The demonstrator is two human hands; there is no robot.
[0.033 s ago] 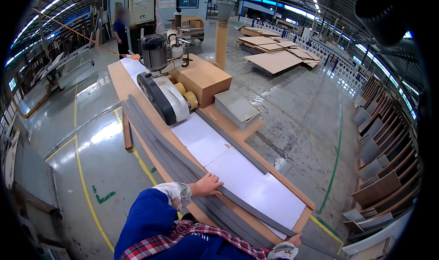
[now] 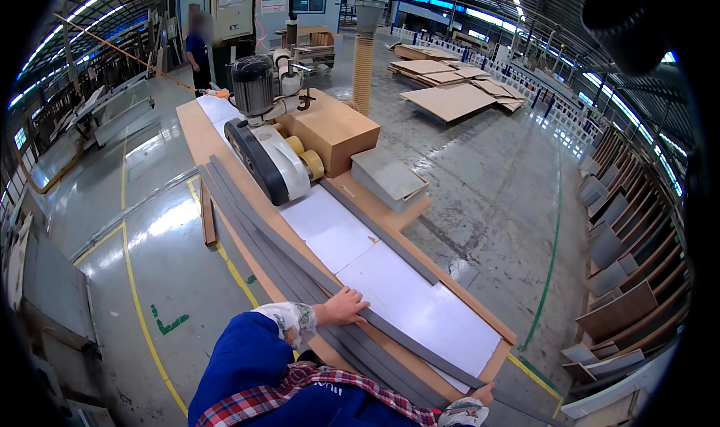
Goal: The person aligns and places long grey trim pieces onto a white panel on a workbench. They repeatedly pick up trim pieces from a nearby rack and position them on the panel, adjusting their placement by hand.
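A long grey strip (image 2: 405, 338) lies along the near side of the white work surface (image 2: 390, 288), bending slightly on its way up to the machine. My left hand (image 2: 343, 307) is closed over the strip about midway, fingers on its far edge. Close to the surface's lower right corner, my right hand (image 2: 482, 395) grips the same strip; its fingers are partly hidden. Several more grey strips (image 2: 281, 266) lie side by side on the wooden edge nearer my body. Another grey strip (image 2: 382, 236) runs along the far side of the white surface.
A feeder machine with a dark motor (image 2: 253, 85) and yellow rollers (image 2: 311, 163) stands over the table beyond my hands. Behind it are a wooden box (image 2: 330, 130) and a ribbed hose (image 2: 362, 74). Stacked panels (image 2: 450, 100) lie on the floor; a person (image 2: 197, 52) stands far left.
My left hand has shifted very slightly to the right on the strip. All else looks the same.
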